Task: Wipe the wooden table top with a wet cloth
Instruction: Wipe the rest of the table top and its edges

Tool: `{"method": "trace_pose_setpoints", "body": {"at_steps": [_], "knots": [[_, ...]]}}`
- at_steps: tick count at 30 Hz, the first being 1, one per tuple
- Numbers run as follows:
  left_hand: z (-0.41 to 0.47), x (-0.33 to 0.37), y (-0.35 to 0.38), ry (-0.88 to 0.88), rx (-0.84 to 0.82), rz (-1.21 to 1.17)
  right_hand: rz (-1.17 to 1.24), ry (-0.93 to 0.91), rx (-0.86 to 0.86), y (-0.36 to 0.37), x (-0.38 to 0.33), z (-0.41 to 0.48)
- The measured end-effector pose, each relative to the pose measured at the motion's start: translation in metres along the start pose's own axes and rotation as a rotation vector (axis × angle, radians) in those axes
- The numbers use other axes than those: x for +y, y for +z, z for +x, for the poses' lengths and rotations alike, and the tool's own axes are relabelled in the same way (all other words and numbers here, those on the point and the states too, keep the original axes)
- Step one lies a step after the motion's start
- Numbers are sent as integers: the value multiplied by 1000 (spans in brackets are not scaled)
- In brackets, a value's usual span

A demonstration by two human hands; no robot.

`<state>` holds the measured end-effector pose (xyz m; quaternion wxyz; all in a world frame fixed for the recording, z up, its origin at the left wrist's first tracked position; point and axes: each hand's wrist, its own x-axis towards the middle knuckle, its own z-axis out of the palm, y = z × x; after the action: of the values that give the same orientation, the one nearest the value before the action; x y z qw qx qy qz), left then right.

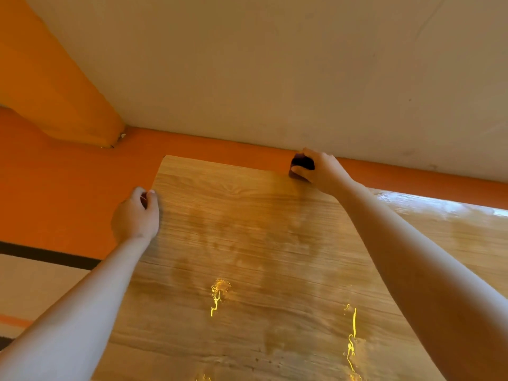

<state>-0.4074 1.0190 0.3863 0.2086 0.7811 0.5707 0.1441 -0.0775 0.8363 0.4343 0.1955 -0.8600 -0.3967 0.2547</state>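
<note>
The wooden table top [247,229] fills the lower middle of the head view, with darker damp patches and bright wet streaks near me. My right hand [320,170] reaches to the table's far edge and is closed on a small dark cloth [302,164], bunched up and pressed against the wood there. My left hand [136,215] rests at the table's left edge, fingers curled over the rim. Most of the cloth is hidden inside my right hand.
An orange wall band [82,193] runs behind and left of the table, with a pale wall [275,64] above it. An orange column [55,86] stands at the far left. Light floor [33,287] with a dark strip lies lower left.
</note>
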Motion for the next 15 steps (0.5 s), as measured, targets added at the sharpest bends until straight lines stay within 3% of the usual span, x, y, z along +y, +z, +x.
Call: {"method": "trace_pose_setpoints", "body": {"at_steps": [3,7,11,15], "knots": [[-1,3,-8,37,21,-10,-31,105,51,-32,46,-29],[-7,60,2,332,41,-14,-25,224,135,-54,90,-57],[-29,155,51,600,-182,-91,-36,198,147,-38,70,-44],[-51,225,103,678,-359,-76,-122,60,169,-15,48,-30]]}}
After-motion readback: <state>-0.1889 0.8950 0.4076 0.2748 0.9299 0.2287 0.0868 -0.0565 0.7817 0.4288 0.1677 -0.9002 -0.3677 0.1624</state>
